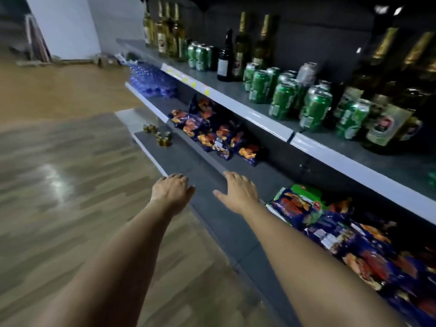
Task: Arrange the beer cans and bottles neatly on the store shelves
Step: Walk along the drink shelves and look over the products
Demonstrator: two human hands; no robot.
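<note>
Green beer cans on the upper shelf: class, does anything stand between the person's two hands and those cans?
Nothing visible blocks the way. Both the left hand and right hand hover open and empty over the bare lowest shelf. The green beer cans stand higher on the upper shelf, which is open at its front.

Top shelf [266,119]: we see green cans [282,100], bottles [240,55].
Middle shelf [271,178]: snack bags [212,131].
Bottom shelf [179,156]: small cans [162,138].

Bottom shelf [188,161] has a wide bare stretch right ahead, only small jars [160,136] at the far end. Snack bags [330,232] crowd the middle shelf, and green cans [283,100] plus bottles [382,119] pack the top one tight.
</note>
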